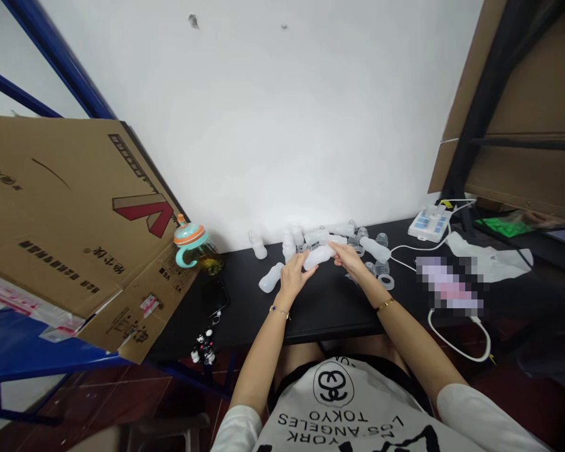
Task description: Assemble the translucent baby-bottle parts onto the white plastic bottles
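Left hand [294, 271] curled closed around a white bottle [318, 256]; right hand [349, 258] pinched its right end, over the bench [320, 317] toward its back edge. A loosened pinch risked dropping it among the clear parts [380, 268].

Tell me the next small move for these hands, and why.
Probably steady the white bottle with the left hand while the right hand gently works its far end: the left hand grips the near end and the right fingers are at the other.
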A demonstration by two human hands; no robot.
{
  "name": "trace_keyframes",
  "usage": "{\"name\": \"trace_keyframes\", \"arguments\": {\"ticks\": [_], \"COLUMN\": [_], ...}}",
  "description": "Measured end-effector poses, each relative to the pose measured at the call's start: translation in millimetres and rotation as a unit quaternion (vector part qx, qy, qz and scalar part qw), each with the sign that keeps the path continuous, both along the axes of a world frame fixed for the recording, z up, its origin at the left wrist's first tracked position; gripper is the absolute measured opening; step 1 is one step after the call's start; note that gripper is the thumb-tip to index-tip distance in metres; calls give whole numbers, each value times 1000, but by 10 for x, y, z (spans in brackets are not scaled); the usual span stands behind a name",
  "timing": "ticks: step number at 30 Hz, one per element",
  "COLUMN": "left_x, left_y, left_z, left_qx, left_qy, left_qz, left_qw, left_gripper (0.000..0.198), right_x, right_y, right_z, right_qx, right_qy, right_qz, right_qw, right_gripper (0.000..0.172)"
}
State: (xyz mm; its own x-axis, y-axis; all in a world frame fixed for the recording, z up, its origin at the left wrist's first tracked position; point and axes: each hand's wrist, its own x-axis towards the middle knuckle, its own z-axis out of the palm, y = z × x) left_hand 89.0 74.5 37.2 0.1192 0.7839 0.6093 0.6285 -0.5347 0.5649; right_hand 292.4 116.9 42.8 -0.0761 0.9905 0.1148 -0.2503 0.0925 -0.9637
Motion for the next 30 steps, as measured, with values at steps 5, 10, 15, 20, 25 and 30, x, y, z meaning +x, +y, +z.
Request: {"name": "trace_keyframes", "arguments": {"ticks": [5, 10, 15, 20, 25, 30], "left_x": [15, 54, 62, 1, -24, -20], "left_y": [-22, -7, 100, 118, 95, 92], "left_z": [-9, -16, -19, -2, 30, 39], "left_qx": [-12, -134, -303, -318, -330, -339], "left_qy": [7, -94, -270, -347, -346, -330], "left_qz": [8, -2, -133, -186, -185, -178], "left_qw": [1000, 987, 904, 863, 859, 863], "left_gripper": [45, 57, 63, 71, 70, 62], "right_x": [-17, -24, -10, -39, -58, -58], "right_y": [-27, -56, -83, -126, -93, -31], "right_z": [-25, -7, 16, 14, -41, -122], "right_qx": [-12, 37, 39, 27, 42, 52], "right_qy": [11, 57, 69, 16, -11, -30], "right_qz": [-33, -47, 9, 29, 36, 45], "right_qw": [999, 997, 997, 999, 998, 997], "right_gripper": [58, 55, 50, 51, 49, 50]}}
